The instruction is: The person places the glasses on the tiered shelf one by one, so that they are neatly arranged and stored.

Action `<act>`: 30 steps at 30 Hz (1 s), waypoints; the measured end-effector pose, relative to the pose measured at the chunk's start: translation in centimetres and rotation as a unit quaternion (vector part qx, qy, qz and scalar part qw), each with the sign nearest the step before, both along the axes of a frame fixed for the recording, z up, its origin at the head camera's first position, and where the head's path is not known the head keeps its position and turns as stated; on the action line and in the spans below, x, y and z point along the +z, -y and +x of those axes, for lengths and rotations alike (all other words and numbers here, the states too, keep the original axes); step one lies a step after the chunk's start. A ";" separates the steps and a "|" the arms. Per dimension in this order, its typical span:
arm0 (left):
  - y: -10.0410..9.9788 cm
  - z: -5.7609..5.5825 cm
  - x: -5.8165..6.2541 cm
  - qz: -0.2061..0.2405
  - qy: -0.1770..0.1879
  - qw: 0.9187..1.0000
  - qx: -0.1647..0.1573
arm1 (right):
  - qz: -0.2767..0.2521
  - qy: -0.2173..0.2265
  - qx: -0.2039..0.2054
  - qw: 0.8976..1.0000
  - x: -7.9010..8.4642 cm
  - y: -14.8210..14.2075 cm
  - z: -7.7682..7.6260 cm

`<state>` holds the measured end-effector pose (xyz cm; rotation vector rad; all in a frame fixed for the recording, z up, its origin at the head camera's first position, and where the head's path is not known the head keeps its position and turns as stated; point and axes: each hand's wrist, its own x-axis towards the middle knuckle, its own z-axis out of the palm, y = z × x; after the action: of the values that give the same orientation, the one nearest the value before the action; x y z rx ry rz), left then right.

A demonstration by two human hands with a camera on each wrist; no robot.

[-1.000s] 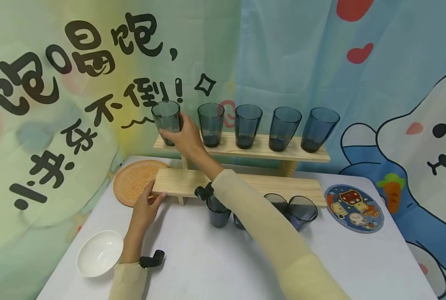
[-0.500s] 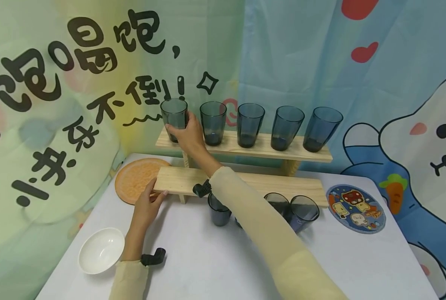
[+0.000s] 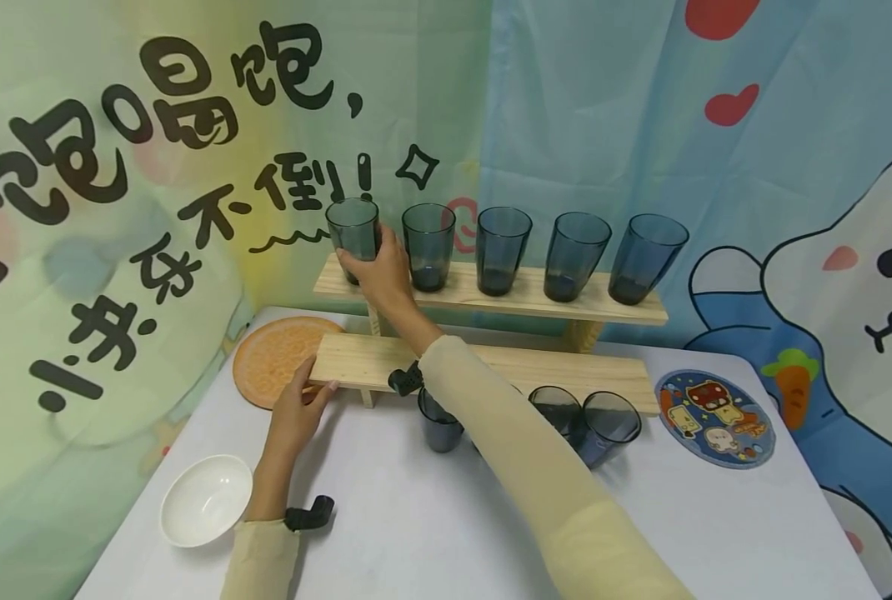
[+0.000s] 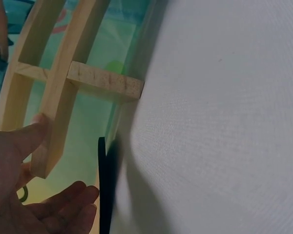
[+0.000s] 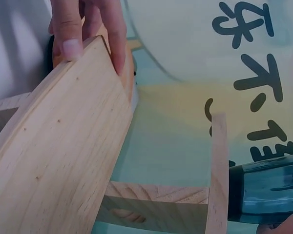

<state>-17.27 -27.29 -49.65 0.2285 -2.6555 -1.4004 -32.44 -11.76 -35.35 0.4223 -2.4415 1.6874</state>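
My right hand point(image 3: 383, 273) holds a dark tinted glass point(image 3: 350, 229) at the left end of the raised wooden shelf point(image 3: 458, 292). In the right wrist view, the base of this tumbler point(image 5: 261, 192) meets the shelf board point(image 5: 219, 180). To its right, several matching glasses point(image 3: 503, 250) stand in a row on that shelf. My left hand point(image 3: 293, 421) grips the left end of the lower wooden shelf point(image 3: 566, 372), thumb on its front edge, as the left wrist view shows. My right sleeve hides part of the lower shelf and some glasses behind it.
More dark glasses point(image 3: 609, 425) stand on the white table point(image 3: 401, 533) in front of the lower shelf. A white bowl point(image 3: 206, 500) sits at left. An orange round mat point(image 3: 273, 358) lies back left, a blue patterned round mat point(image 3: 716, 419) at right. A printed curtain point(image 3: 603, 108) hangs behind.
My right hand has shifted the held glass slightly right along the upper shelf, closer to its neighbour. The left hand has stayed on the lower shelf's end.
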 end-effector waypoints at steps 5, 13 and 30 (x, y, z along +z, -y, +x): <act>-0.3 -0.1 0.0 -0.002 0.004 1.000 -0.003 | 0.015 0.000 0.003 1.000 0.0 -0.5 0.1; -0.4 -0.1 0.0 -0.007 0.012 1.000 -0.002 | 0.079 0.039 0.019 0.996 0.5 -1.1 1.3; -0.4 0.2 0.4 -0.007 0.017 1.000 -0.005 | 0.208 0.042 0.157 0.964 0.7 -7.8 6.8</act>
<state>-17.09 -26.91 -49.22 0.2400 -2.6970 -1.3916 -25.67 -3.96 -34.69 0.8439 -2.9239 1.2912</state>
